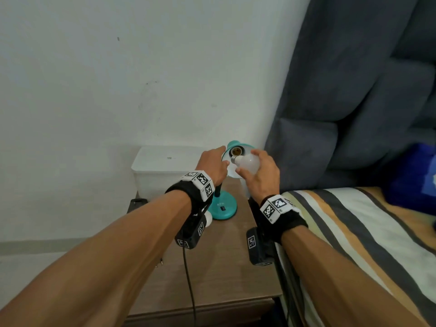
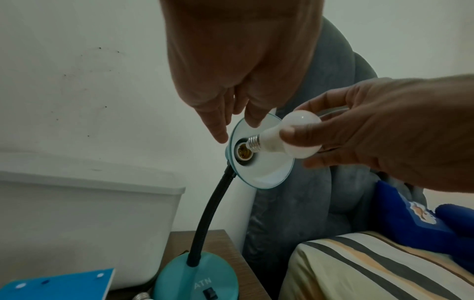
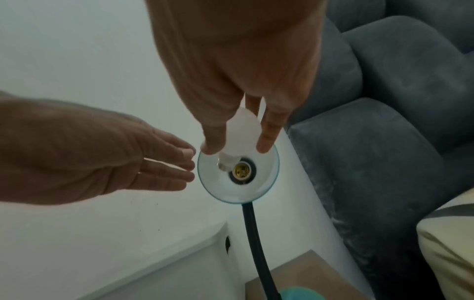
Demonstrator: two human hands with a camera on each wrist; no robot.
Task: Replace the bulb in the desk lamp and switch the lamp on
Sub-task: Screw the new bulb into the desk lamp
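My right hand [image 1: 262, 175] grips one white bulb [image 1: 247, 163], thumb and fingers curled round its globe, in front of the open mouth of the teal desk lamp's shade [image 2: 264, 172]. The bulb's long axis lies nearly level, its silver screw base [image 2: 254, 143] pointing away from me at the single brass-lined socket [image 2: 242, 151]; the threads sit just at the socket's rim, not yet in it. My left hand [image 1: 213, 165] holds nothing, its fingers [image 3: 177, 164] straight and loosely spread, the tips just beside the shade's left edge; I cannot tell whether they touch it. The shade faces toward me atop a black gooseneck [image 2: 207, 213] that curves down to the round teal base [image 1: 224, 207], which stands near the far right corner of the wooden bedside table [image 1: 224, 274]. A second bulb [image 2: 141, 296] lies on the tabletop by the base, two in all. One white lidded box [image 1: 165, 171] stands at the far left.
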